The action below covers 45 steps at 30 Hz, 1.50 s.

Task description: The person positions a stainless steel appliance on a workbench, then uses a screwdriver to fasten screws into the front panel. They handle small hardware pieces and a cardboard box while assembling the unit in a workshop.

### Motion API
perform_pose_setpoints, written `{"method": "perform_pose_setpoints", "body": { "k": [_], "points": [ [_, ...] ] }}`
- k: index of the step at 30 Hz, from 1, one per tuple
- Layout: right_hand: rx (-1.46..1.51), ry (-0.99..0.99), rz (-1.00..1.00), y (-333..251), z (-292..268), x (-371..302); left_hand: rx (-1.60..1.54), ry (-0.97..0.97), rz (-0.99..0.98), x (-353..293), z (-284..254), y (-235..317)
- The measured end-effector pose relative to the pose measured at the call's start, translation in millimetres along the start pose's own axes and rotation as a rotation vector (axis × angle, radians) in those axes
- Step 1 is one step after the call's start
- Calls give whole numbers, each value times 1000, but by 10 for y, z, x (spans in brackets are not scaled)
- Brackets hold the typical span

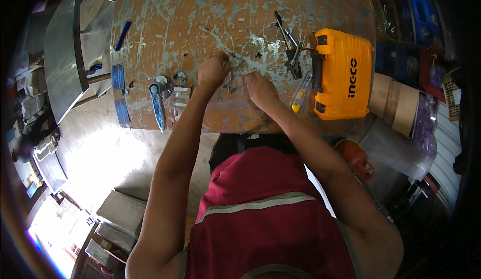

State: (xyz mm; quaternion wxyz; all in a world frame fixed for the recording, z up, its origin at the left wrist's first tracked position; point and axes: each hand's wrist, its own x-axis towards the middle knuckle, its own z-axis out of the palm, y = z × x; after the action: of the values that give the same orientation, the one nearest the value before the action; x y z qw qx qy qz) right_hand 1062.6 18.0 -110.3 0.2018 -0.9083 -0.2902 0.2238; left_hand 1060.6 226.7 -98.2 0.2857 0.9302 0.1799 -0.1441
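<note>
Both my hands are over a worn wooden table (160,8) with peeling paint. My left hand (214,70) is closed, its fingertips pinched toward the right by some small metal pieces (229,86). Whatever it pinches is too small to name. A short way to the right, my right hand (261,90) is curled, thumb and fingers drawn together and pointing at the same small pieces. Its fingertips are too small to show what they hold, if anything. The two hands are apart from each other.
Right of my hands lie a yellow-handled screwdriver (299,96), a dark metal tool with long rods (291,48) and an orange tool case (345,73). On the left are a blue-handled tool (157,103), a blue marker (122,36) and blue cards (118,77).
</note>
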Motion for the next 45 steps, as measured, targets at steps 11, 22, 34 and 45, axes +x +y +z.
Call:
{"method": "perform_pose_setpoints", "body": {
  "k": [11, 22, 34, 45],
  "points": [
    [136, 36, -52, -4, -21, 27, -130, 99, -74, 133, -54, 178],
    [2325, -388, 198, 775, -549, -160, 274, -139, 25, 272, -16, 393],
    [1678, -247, 448, 457, -184, -1, 247, -56, 193, 258, 144, 284],
    [1989, -346, 592, 283, -45, 128, -219, -136, 128, -588, 16, 500]
  ]
}}
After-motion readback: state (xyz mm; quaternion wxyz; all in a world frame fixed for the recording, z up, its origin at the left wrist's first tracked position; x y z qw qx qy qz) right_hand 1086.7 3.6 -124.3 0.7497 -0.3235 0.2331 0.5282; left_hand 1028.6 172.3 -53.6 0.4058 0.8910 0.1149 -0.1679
